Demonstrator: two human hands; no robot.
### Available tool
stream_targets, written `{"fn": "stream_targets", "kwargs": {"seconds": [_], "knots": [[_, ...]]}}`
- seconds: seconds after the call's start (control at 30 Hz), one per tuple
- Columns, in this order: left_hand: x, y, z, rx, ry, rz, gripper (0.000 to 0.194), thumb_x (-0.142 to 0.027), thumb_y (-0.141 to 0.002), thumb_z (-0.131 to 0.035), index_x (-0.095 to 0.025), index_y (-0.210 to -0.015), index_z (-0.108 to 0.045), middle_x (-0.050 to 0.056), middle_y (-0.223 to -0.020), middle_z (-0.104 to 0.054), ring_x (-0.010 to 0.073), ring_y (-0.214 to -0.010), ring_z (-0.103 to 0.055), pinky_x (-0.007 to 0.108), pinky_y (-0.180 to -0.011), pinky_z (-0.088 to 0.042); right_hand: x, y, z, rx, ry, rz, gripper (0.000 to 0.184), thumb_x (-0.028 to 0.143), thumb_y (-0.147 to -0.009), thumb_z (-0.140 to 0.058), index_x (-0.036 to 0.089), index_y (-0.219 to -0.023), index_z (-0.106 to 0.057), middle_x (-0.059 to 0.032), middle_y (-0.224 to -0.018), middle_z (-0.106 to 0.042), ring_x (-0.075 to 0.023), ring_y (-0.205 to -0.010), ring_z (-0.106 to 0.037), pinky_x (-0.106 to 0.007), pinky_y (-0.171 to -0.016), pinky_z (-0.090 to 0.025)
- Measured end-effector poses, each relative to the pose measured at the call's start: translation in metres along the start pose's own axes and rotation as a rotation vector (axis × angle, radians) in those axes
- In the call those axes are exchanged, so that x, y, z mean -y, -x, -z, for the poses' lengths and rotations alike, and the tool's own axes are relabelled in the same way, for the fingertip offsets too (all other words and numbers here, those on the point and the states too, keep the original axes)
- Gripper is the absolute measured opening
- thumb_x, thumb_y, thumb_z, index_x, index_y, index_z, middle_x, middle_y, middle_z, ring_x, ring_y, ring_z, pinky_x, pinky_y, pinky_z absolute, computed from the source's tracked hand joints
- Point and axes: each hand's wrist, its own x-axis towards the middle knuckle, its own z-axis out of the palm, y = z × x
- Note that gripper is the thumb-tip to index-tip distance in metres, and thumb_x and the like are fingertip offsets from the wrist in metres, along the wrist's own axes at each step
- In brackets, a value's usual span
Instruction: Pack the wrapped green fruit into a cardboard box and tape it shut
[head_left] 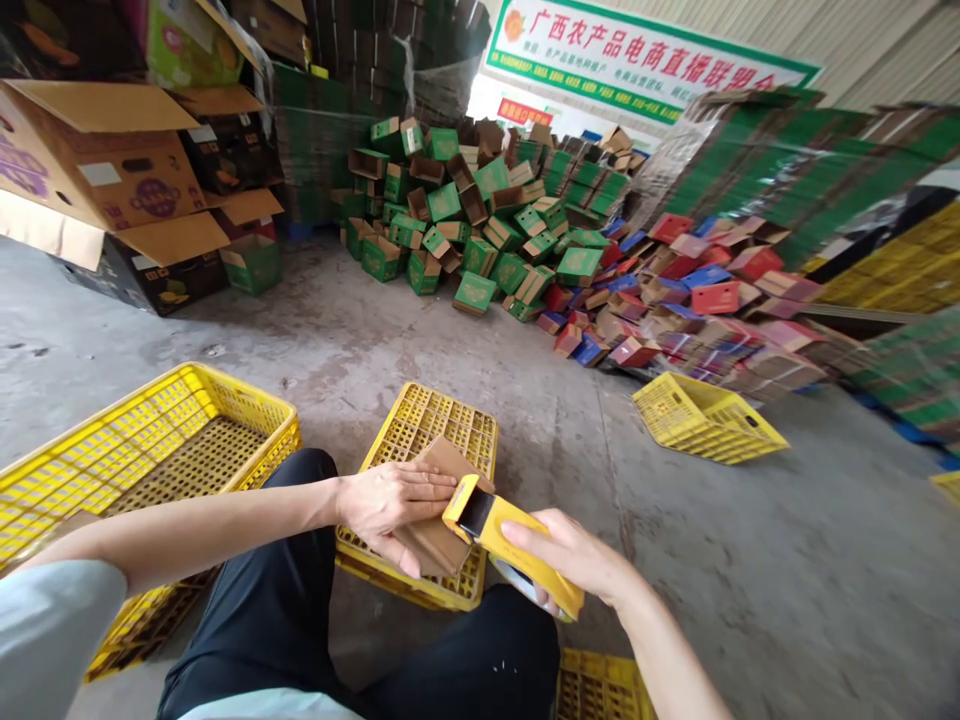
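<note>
A small brown cardboard box (441,548) lies on an upturned yellow plastic crate (411,420) between my knees. My left hand (394,505) lies flat across the top of the box, fingers stretched out and pressing on it. Wrapped round a yellow tape dispenser (491,520), my right hand (562,550) holds its head against the right side of the box. Part of a tape roll (529,582) shows under the dispenser's body. The dispenser's head hides some of the box's right edge.
To my left stands a large yellow crate (289,425). Another yellow crate (712,415) sits on the concrete floor at the right. Heaped ahead are green boxes (476,290) and red and blue boxes (716,298). Large cartons (127,160) are stacked at the far left.
</note>
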Motion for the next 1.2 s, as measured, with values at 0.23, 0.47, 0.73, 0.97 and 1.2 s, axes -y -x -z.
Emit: {"fn": "stream_targets", "kwargs": {"seconds": [0.23,0.47,0.73,0.97,1.2], "knots": [[0.014,0.008,-0.005,-0.033,0.061,0.036,0.079,-0.067,-0.099,-0.055,-0.008,-0.151,-0.052,0.022,-0.151,-0.057,0.0328,-0.146,-0.05,0.044,-0.125,-0.037,-0.005,0.002,-0.009,0.004,-0.026,0.05,0.068,0.085,-0.081,-0.058,0.018,-0.094,-0.06,-0.0011,-0.057,-0.069,-0.0163,-0.046,-0.067,-0.019,-0.041,-0.046],[0.021,0.02,-0.009,-0.102,0.1,0.049,0.077,-0.067,-0.097,-0.059,-0.011,-0.15,-0.054,0.02,-0.148,-0.06,0.0321,-0.143,-0.054,0.046,-0.123,-0.04,-0.015,0.01,-0.006,-0.012,-0.023,-0.019,0.074,0.091,-0.074,-0.058,0.02,-0.094,-0.059,-0.001,-0.057,-0.069,-0.0174,-0.05,-0.069,-0.02,-0.042,-0.048],[0.004,0.01,0.005,0.039,0.064,0.101,0.087,-0.069,-0.095,-0.061,-0.008,-0.155,-0.047,0.022,-0.158,-0.048,0.0334,-0.149,-0.046,0.044,-0.127,-0.033,-0.011,0.004,-0.004,-0.006,-0.016,-0.04,0.073,0.091,-0.073,-0.06,0.02,-0.091,-0.058,0.0003,-0.055,-0.068,-0.015,-0.044,-0.065,-0.019,-0.04,-0.046],[-0.009,-0.009,0.0,0.088,0.101,0.09,0.091,-0.065,-0.096,-0.061,-0.004,-0.16,-0.037,0.024,-0.163,-0.038,0.0336,-0.152,-0.04,0.042,-0.13,-0.027,-0.012,0.006,-0.009,-0.033,-0.016,-0.026,0.07,0.087,-0.077,-0.059,0.02,-0.095,-0.059,-0.0002,-0.056,-0.069,-0.0166,-0.047,-0.067,-0.019,-0.041,-0.047],[-0.001,-0.011,0.002,0.072,0.175,0.14,0.081,-0.064,-0.096,-0.062,-0.009,-0.154,-0.049,0.019,-0.158,-0.048,0.0303,-0.148,-0.048,0.038,-0.129,-0.03,-0.027,0.009,-0.012,-0.007,-0.054,0.029,0.071,0.087,-0.079,-0.058,0.019,-0.097,-0.06,-0.0009,-0.06,-0.07,-0.018,-0.053,-0.07,-0.021,-0.046,-0.05]]}}
